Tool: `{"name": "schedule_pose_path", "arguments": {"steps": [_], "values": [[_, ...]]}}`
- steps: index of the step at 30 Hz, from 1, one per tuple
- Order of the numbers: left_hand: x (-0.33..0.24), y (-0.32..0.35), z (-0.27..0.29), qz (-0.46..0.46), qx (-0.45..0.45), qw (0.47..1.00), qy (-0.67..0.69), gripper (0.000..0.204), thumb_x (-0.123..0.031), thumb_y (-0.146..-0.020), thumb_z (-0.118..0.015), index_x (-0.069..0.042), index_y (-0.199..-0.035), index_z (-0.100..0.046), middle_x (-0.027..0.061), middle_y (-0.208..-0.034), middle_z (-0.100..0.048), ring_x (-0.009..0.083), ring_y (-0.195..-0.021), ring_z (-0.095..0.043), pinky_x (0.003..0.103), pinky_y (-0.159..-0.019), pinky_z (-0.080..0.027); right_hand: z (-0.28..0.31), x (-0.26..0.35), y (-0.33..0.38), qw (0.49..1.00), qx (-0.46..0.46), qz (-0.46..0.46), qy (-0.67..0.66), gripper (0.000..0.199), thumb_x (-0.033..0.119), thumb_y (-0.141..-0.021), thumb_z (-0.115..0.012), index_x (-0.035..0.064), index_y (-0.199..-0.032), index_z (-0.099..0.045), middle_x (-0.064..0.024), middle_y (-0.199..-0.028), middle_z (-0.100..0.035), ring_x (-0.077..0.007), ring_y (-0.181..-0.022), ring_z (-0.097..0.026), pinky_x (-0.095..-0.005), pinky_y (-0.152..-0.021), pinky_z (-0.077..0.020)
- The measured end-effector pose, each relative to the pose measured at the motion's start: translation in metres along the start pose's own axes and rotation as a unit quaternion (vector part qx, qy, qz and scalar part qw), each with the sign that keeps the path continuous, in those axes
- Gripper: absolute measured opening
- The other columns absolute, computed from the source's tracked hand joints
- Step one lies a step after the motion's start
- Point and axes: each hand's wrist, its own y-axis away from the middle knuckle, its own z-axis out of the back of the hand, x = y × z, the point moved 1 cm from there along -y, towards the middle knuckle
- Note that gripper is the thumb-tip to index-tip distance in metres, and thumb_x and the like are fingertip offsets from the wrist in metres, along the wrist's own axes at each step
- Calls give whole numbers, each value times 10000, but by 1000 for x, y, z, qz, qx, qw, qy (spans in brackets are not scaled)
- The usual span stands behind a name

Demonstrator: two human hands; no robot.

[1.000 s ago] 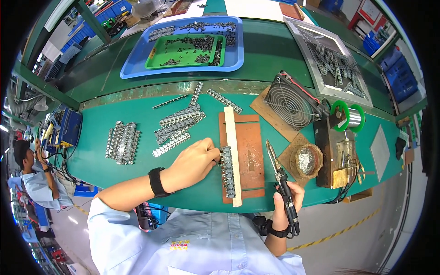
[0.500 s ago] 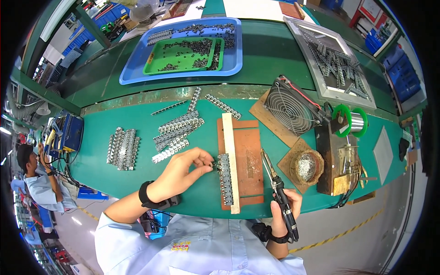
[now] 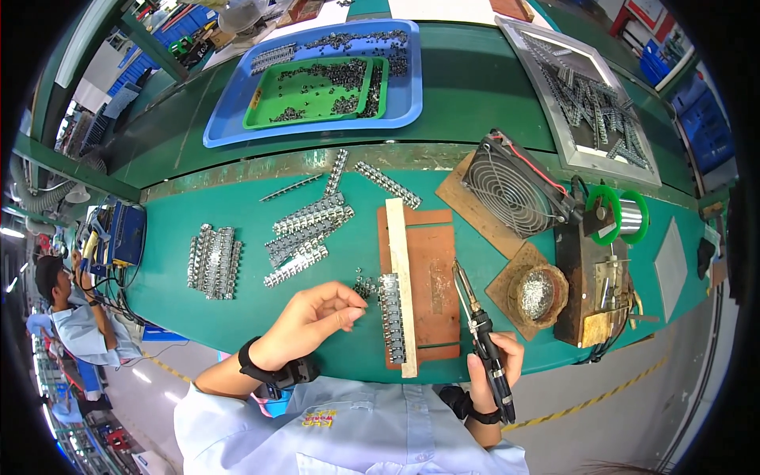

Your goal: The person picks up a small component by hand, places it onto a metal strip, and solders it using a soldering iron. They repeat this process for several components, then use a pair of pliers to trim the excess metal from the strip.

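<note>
My right hand holds a soldering iron, its tip pointing away from me beside the right edge of a reddish-brown board. A pale wooden bar lies along the board's left part. Against the bar's left side rests a row of small metal-and-black parts. Left of that row, my left hand is closed in a pinch, thumb against forefinger; whatever is between the tips is too small to make out. Just beyond its fingertips sits a little heap of loose metal parts.
Finished-looking strips and more strips lie at left. A fan, a solder-filled bowl and a solder wire spool stand at right. Behind are a blue tray, a green tray and a framed tray.
My left hand has drawn slightly back from the row of parts, uncovering the little heap. The soldering iron stays in my right hand, and the whole view has shifted a little.
</note>
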Motion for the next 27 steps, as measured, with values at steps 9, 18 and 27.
{"name": "schedule_pose_path", "arguments": {"steps": [9, 18, 27], "values": [[22, 15, -14, 121, 73, 981, 131, 103, -71, -846, -560, -9, -924, -536, 52, -884, -593, 98, -723, -550, 223, -678, -450, -3, 4, 1, 1000, -4, -10, 12, 365, -13, -688, -655, 11, -1004, -473, -111, -869, -526, -134, -697, -507, -246, -641, -420], [33, 15, -29, 55, 68, 980, 177, 184, -34, -844, -546, -27, -1008, -461, 55, -875, -574, 104, -748, -551, 225, -682, -450, -4, 4, 7, 997, -28, -63, 30, 372, 98, -728, -652, 14, -1030, -451, -85, -917, -475, -161, -820, -519, -272, -767, -403], [36, 16, -38, 53, 51, 978, 197, 264, 8, -822, -560, -13, -1044, -419, 44, -869, -558, 88, -783, -540, 221, -683, -448, -4, 3, 8, 998, -21, -55, 33, 362, 89, -735, -646, 10, -1031, -454, -82, -915, -474, -157, -822, -521, -270, -765, -405]]}}
